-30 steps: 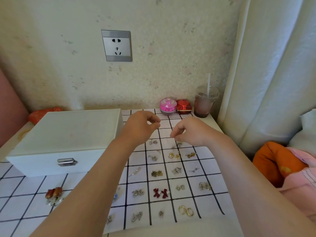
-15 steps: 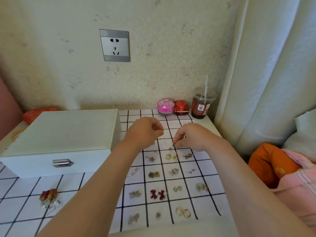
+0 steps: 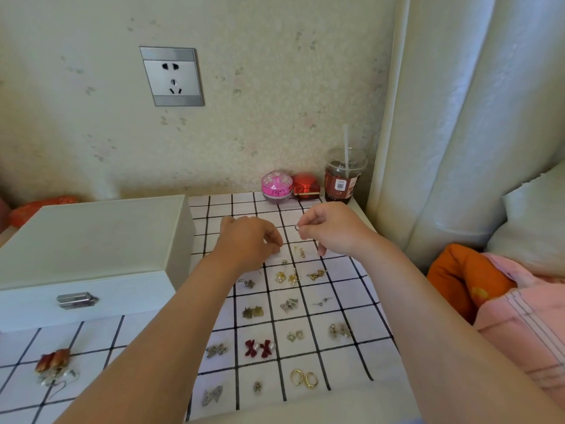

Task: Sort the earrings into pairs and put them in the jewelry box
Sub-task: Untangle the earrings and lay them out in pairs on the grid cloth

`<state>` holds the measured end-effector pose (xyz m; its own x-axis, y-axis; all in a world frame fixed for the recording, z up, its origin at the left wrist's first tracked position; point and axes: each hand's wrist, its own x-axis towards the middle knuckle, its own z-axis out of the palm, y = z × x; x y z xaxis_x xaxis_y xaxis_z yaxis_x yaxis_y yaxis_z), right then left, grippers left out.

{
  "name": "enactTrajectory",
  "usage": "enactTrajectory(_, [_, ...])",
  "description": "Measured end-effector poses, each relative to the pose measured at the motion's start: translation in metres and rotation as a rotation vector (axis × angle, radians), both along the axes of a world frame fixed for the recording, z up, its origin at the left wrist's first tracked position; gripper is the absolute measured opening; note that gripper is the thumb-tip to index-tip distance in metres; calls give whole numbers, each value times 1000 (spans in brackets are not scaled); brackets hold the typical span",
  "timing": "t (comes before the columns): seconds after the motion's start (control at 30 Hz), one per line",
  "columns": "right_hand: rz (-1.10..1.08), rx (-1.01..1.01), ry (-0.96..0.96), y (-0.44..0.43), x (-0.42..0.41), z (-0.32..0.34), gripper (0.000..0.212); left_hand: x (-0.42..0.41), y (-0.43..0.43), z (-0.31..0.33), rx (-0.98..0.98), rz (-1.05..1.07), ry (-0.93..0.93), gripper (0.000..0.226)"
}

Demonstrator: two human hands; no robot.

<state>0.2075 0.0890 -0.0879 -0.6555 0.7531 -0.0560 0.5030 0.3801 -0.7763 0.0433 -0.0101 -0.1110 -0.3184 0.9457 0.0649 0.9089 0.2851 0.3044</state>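
right hand: your right hand point(image 3: 334, 232) pinches a small silver earring point(image 3: 296, 227) between thumb and forefinger, lifted off the cloth.
left hand: your left hand point(image 3: 249, 243) curls its fingers down at the checked cloth point(image 3: 360, 356); you cannot tell if it holds anything.
pairs: red bows point(image 3: 260, 347) and gold hoops point(image 3: 304, 377) lie among others in the squares.
jewelry box: the jewelry box point(image 3: 91, 249) sits closed on your left.
back edge: a cup with straw point(image 3: 344, 179) stands by the wall.
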Motion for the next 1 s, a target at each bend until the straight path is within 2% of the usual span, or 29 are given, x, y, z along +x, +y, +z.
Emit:
enactTrajectory(0.17, [29,83,-103,2,1,-6,16,0,-4,8,27,-36,33,10])
enactTrajectory(0.27, [28,62,-130,1,-1,-7,11,-5,-14,23,58,-28,-85,14])
enactTrajectory(0.33, [29,66,-138,1,-3,-8,11,-7,-26,32,13,-43,-161,13])
enactTrajectory(0.47, [47,97,-124,-3,-11,-8,13,-7,-47,39,-191,-106,-117,11])
enactTrajectory(0.57, [62,113,-125,-9,-16,-8,12,-5,-56,38,-263,-126,-112,17])
enactTrajectory(1.0, [48,201,-100,-16,-17,-11,9,-3,-55,32,-295,-158,-93,6])
